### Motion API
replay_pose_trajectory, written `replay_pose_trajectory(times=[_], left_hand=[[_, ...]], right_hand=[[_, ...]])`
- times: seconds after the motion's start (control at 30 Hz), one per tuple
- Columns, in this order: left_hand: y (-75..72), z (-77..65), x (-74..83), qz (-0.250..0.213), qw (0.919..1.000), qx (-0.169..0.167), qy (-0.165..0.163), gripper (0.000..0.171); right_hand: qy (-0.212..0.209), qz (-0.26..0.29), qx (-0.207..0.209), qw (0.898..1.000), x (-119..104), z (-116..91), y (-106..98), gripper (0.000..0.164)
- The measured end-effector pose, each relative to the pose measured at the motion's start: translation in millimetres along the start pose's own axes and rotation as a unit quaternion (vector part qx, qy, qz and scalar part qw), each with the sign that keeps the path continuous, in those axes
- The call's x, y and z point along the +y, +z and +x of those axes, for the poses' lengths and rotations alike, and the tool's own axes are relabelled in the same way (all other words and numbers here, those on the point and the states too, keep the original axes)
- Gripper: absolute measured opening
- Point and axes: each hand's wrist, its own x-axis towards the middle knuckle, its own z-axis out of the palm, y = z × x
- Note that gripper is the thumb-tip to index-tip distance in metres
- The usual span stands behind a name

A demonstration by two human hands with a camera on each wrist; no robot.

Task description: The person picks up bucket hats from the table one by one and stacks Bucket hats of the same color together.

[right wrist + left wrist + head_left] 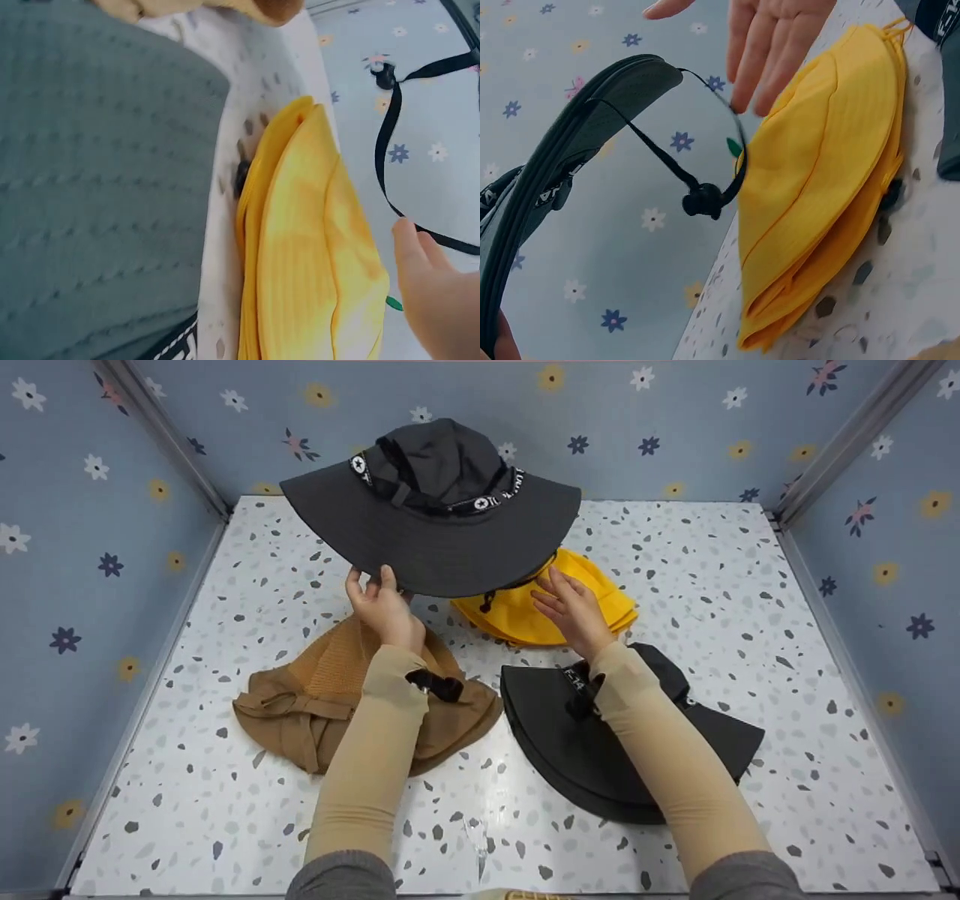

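A dark grey wide-brimmed bucket hat (435, 547) with a black-and-white lettered band is held up above the table. My left hand (386, 607) pinches its brim at the near left edge; in the left wrist view only a bit of that hand (507, 343) shows. Below the brim hangs the hat's black chin cord (660, 154) with a cord lock (703, 201). My right hand (574, 607) holds nothing, its fingers extended near the cord, in front of a folded yellow hat (592, 577). In the right wrist view its fingertips (409, 229) overlap the cord.
A brown bucket hat (300, 720) lies under my left forearm. Beneath my right forearm is a folded black hat (577, 757) with a lettered band. The speckled white table (817, 780) is enclosed by blue floral panels (705, 427) at the back and sides.
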Motion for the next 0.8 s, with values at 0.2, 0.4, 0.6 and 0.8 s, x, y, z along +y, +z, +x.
replay_pose_trajectory(times=[0.2, 0.4, 0.6, 0.8], left_hand=[[-2.3, -12.1, -11.7, 0.009, 0.9994, -0.023, -0.025, 0.037], [-3.6, -20.4, -19.9, 0.015, 0.9986, -0.036, -0.036, 0.035], [-5.0, -26.1, -24.2, 0.011, 0.9973, -0.045, -0.056, 0.039], [-5.7, -31.5, -24.7, 0.020, 0.9959, -0.065, -0.059, 0.042]], right_hand=[[0.008, 0.090, 0.005, 0.996, -5, 0, 3, 0.062], [0.000, 0.142, 0.016, 0.990, -6, 0, 6, 0.056], [-0.030, 0.161, 0.044, 0.986, -6, -3, 6, 0.047], [-0.068, 0.171, 0.067, 0.981, -6, -6, 3, 0.037]])
